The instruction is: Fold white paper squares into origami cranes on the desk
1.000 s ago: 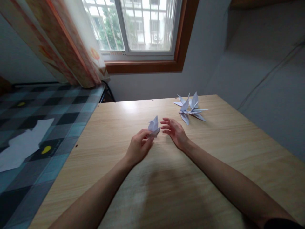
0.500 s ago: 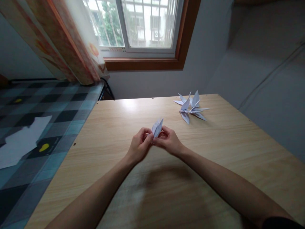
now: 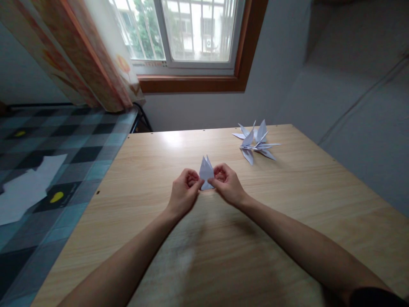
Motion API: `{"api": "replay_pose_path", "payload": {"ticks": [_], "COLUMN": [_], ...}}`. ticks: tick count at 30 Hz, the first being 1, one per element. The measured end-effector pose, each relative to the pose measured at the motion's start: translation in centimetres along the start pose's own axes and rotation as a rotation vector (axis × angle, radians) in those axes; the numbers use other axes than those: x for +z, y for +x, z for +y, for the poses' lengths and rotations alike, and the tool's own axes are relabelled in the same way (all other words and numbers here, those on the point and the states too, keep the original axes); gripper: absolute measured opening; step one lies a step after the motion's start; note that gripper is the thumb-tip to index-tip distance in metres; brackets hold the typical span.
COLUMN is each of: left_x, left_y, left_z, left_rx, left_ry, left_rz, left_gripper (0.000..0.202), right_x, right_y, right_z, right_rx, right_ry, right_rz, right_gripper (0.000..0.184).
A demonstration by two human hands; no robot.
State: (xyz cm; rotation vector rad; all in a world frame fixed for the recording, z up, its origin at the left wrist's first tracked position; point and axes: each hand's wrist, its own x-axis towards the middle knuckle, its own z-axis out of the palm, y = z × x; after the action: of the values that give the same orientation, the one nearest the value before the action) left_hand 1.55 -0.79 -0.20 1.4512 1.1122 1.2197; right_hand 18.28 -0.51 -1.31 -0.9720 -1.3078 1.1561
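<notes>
Quietly, the person at the wooden table [image 3: 143, 179] held a small piece of folded white paper [image 3: 206, 170] up between both hands, above the middle of the tabletop, its two narrow points upward. The left hand [image 3: 184, 189] gripped its lower left edge, thumb toward the person and fingers curled behind. The right hand [image 3: 229, 184] pinched the lower right edge in much the same way, its thumb lying across the front of the paper. Farther back and to the right, well apart from the hands, a cluster of folded paper pieces [image 3: 248, 140] rested near the table's far edge, sharp tips pointing in several directions.

As for writing, I found it off to the left, on a checked cloth [image 3: 83, 155] of black, grey and blue-green: a black square [image 3: 68, 190] carried a yellow shape [image 3: 57, 197] with a row of pale lettering beside it, too small for me to read. White sheets [image 3: 35, 183] lay next to that square. Tiny reddish marks ran along the lower frame of the window [image 3: 201, 38], likewise illegible from where I stood.
</notes>
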Motion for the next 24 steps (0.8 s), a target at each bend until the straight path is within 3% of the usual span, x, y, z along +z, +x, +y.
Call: {"api": "replay_pose_path", "payload": {"ticks": [5,10,13,17,19,22,24], "left_x": [0.1,-0.1,-0.6,-0.8,-0.6,-0.2,0.1], "left_y": [0.1,0.2,0.3,0.4,0.4,0.4,0.4], "left_z": [0.0,0.4,0.6,0.6,0.4,0.1,-0.2], "left_rx": [-0.015,-0.007,0.026,0.094,0.074,0.047,0.034], "left_ry": [-0.117,-0.122,-0.061,0.008,-0.003,-0.027,-0.053], "left_rz": [-0.005,-0.054,-0.101,-0.078,-0.071,-0.057,-0.037], "left_gripper": [0.032,0.029,0.015,0.017,0.016,0.017,0.019], "right_x": [0.1,-0.2,-0.7,-1.1,-1.1,-0.7,-0.4], "right_y": [-0.1,0.1,0.1,0.2,0.2,0.3,0.4], "right_z": [0.2,0.0,-0.6,-0.9,-0.6,0.2,0.8], "right_rx": [0.011,-0.058,-0.162,-0.125,-0.123,-0.119,-0.076], "right_ry": [0.149,0.094,-0.030,-0.035,-0.047,-0.022,0.073], "right_rz": [-0.060,-0.088,-0.112,-0.181,-0.166,-0.115,-0.055], "right_gripper": [0.049,0.028,0.022,0.044,0.043,0.024,0.029]}}
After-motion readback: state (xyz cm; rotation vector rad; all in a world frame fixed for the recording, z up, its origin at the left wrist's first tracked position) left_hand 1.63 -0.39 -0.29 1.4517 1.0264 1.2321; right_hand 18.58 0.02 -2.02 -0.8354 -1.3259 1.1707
